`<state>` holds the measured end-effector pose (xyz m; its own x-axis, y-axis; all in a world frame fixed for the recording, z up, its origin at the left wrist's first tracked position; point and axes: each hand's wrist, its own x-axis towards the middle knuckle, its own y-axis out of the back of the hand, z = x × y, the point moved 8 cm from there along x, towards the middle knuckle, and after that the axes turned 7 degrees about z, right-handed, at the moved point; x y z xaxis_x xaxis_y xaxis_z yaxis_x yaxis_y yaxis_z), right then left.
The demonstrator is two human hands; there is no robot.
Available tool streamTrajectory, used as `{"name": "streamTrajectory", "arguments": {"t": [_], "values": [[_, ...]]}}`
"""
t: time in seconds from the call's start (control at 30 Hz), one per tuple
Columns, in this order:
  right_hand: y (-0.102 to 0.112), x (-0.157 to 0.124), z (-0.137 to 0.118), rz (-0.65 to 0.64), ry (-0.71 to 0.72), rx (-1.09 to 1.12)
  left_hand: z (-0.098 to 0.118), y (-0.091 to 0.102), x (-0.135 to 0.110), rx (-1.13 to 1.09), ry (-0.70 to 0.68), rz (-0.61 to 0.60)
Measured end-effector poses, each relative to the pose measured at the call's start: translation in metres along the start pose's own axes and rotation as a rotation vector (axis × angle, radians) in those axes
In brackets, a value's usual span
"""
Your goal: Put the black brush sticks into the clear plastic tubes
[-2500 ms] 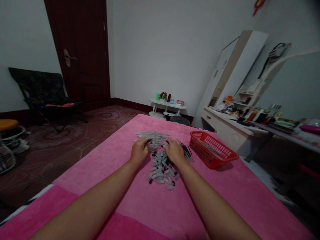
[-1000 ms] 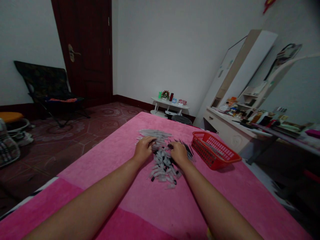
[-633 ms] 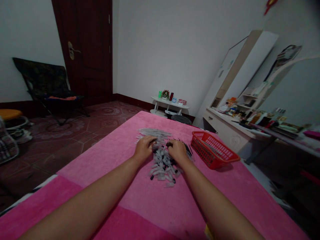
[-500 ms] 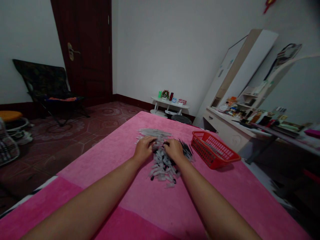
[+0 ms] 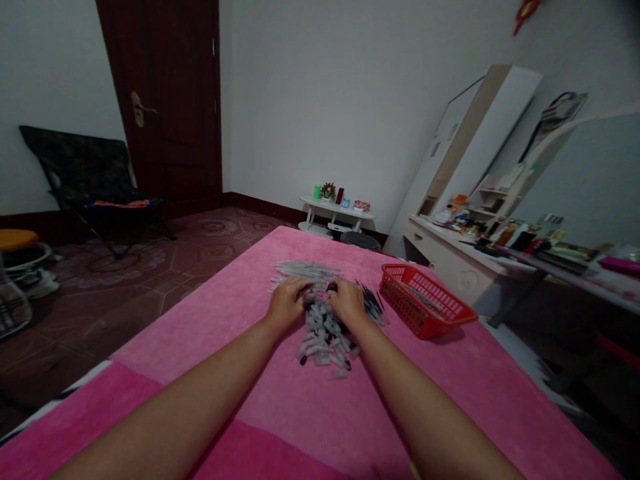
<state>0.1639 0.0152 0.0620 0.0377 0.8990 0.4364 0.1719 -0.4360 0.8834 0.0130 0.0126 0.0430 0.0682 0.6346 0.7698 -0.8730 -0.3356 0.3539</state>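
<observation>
On the pink cloth lies a pile of small translucent pieces with black bits, like pen parts. My left hand is at the pile's far left edge, with fingers curled inward; what its fingertips grip cannot be made out. Close by on the right, my right hand pinches a small black piece between thumb and forefinger. Beyond both hands are thin translucent sticks laid side by side. Thin black sticks lie just right of my right hand, partly hidden by it.
A red plastic basket with a few thin sticks in it stands right of the pile on the pink cloth. A dressing table crowded with bottles is at the right. A folding chair stands by the door.
The camera view has shifted slightly. Both hands stay over the far part of the pile with only small finger movement, and the right one keeps the black piece.
</observation>
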Motion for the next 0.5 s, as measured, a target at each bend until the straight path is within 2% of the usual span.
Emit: {"name": "streamTrajectory", "arguments": {"t": [0.07,0.17,0.3,0.4,0.5], "values": [[0.013,-0.005,0.004,0.052,0.029,0.130,0.002,0.000,-0.001,0.002,-0.007,-0.001],[0.027,-0.015,0.014,0.129,0.025,0.452,0.009,-0.002,-0.002,0.003,-0.045,-0.028],[0.030,-0.033,0.026,0.205,-0.034,0.812,0.025,-0.007,-0.004,0.007,-0.137,-0.100],[0.024,-0.043,0.032,0.208,-0.104,0.917,0.036,-0.009,-0.007,0.032,-0.205,-0.143],[0.020,-0.048,0.035,0.197,-0.111,0.916,0.043,-0.012,-0.010,0.067,-0.249,-0.176]]}}
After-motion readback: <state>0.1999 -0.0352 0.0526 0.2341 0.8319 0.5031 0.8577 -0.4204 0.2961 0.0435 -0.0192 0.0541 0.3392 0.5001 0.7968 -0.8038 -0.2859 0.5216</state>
